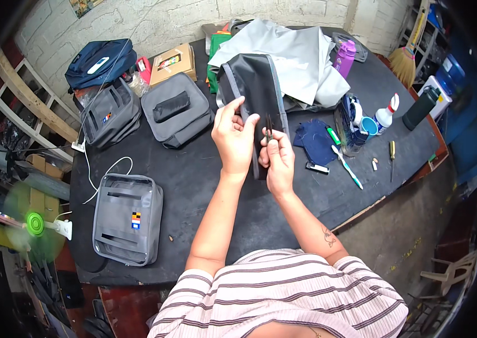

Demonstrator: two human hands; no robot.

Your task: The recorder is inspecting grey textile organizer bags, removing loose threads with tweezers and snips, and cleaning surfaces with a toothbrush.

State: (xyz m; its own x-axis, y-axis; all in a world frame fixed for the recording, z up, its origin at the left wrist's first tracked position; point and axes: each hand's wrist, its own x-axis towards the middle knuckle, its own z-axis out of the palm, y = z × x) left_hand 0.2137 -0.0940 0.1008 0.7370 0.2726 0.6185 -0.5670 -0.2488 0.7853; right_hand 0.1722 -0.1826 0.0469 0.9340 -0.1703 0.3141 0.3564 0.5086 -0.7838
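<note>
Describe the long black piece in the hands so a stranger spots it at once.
Find the big black table, then the silvery sheeting heaped at its far side. In front, between the left hand and the right hand, a long black piece is held up. Unlike the boxy grey bags to its left, it is narrow, with grey edging.

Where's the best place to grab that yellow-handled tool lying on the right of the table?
Probably by its yellow handle, pinched across both sides from above: the tool lies flat, and the handle looks thicker than the thin shaft pointing toward the picture's bottom.
</note>
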